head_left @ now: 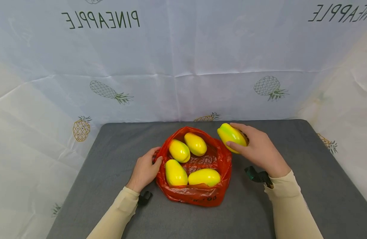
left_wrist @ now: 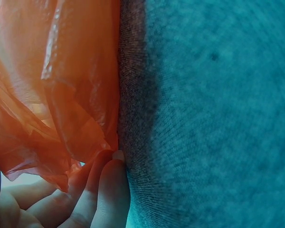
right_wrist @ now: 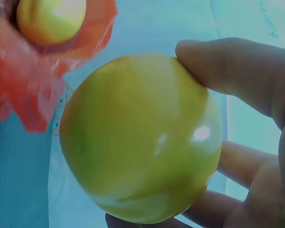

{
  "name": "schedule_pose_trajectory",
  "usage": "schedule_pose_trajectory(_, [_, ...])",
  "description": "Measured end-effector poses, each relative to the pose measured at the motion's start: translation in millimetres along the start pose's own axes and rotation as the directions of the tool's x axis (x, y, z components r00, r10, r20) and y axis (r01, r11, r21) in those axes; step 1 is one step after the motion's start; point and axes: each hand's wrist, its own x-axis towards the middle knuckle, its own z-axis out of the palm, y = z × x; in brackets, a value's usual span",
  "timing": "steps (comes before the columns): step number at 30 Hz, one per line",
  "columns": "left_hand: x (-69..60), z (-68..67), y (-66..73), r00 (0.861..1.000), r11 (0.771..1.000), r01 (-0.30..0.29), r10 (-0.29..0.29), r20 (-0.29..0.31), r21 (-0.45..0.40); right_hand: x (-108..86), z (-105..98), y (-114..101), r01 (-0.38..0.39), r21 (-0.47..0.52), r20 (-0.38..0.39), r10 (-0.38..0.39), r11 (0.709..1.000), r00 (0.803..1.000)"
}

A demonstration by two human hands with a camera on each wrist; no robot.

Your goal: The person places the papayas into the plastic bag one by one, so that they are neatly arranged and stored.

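Note:
A red plastic bag [head_left: 224,159] stands with its mouth wide and its rim rolled outward. Inside lie several glossy yellow fruits [head_left: 204,177], smooth and mango-shaped. My left hand [head_left: 145,171] holds the bag's left rim, thumb over the edge; in the left wrist view its fingers [left_wrist: 111,190] press the thin plastic from outside. Beyond the bag's upper right edge, my right hand [head_left: 262,147] grips a yellow-green fruit [head_left: 231,135] with a grooved end. The right wrist view shows this fruit [right_wrist: 142,137] between thumb and fingers, its far side hidden.
A dark grey table top [head_left: 126,139] lies under the bag. White cloth [head_left: 183,49] printed with pineapples hangs behind the table and at both sides. Dark straps circle both wrists, the right one [head_left: 256,175] hanging beside the sleeve.

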Motion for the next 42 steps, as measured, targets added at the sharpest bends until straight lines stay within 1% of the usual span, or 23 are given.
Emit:
schedule_pose_trajectory(5, [-0.7,0.1,1.4,1.000,1.000,-0.001,0.001,-0.001,-0.007,-1.4,5,-10,0.048,0.001,0.025,-0.048,0.999,0.999])
schedule_pose_trajectory(15, [-1.0,0.0,-1.8,1.000,1.000,-0.001,0.001,-0.001,-0.005,-0.4,22,-20,0.092,0.012,0.073,-0.092,0.996,0.993])
schedule_pose_trajectory(25, [0.1,0.2,-0.2,1.000,1.000,-0.012,0.012,-0.007,-0.009,0.7,36,-27,0.155,0.043,0.117,-0.159,0.987,0.980])
schedule_pose_trajectory(37, [-0.9,-0.3,0.9,1.000,1.000,-0.010,0.009,-0.006,-0.019,1.9,53,-35,0.196,0.000,0.195,-0.192,0.981,0.962])
schedule_pose_trajectory(42, [-0.4,0.1,0.7,1.000,1.000,-0.002,0.002,0.000,-0.017,2.5,58,-35,0.198,-0.022,0.211,-0.189,0.980,0.959])
